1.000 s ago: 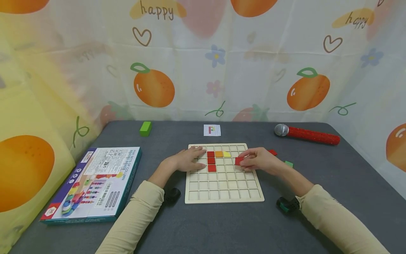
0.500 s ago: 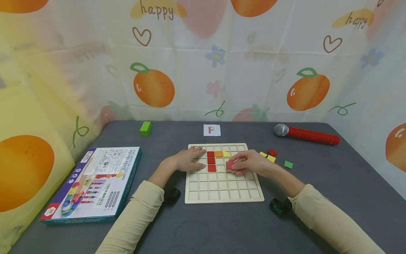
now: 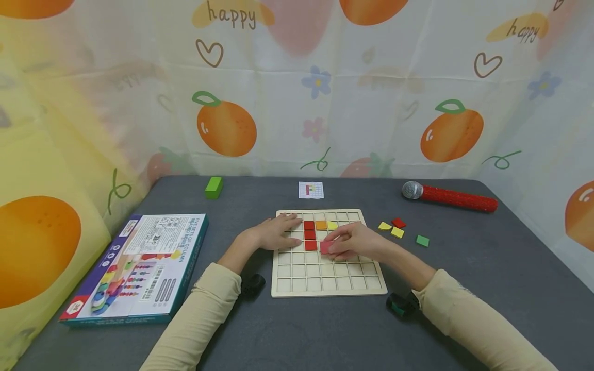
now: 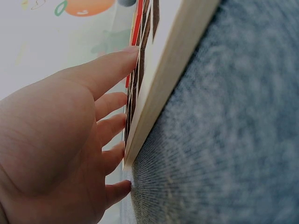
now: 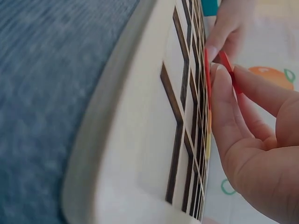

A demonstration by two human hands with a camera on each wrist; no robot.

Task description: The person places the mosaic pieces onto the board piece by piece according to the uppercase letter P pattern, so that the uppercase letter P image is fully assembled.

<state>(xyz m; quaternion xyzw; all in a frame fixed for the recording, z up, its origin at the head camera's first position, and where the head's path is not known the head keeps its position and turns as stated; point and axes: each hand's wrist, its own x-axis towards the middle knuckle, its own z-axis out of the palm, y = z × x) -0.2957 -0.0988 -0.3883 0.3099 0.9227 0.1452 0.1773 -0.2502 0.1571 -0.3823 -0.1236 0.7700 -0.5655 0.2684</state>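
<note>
A pale wooden grid board lies flat on the dark table. Three red tiles stand in a column on it, with an orange tile and a yellow tile along the top row. My left hand rests with spread fingers on the board's left side; in the left wrist view the fingertips meet its edge. Between thumb and fingers, my right hand pinches another red tile. That tile is tilted, just right of the lowest red one and close over the grid.
Loose yellow, red and green tiles lie right of the board. Behind it is a small pattern card. A red microphone lies at the back right, a green block at the back left, and a boxed set at the left.
My right hand has moved left across the board with the red tile, from the right side to beside the red column. My left hand has stayed in place.
</note>
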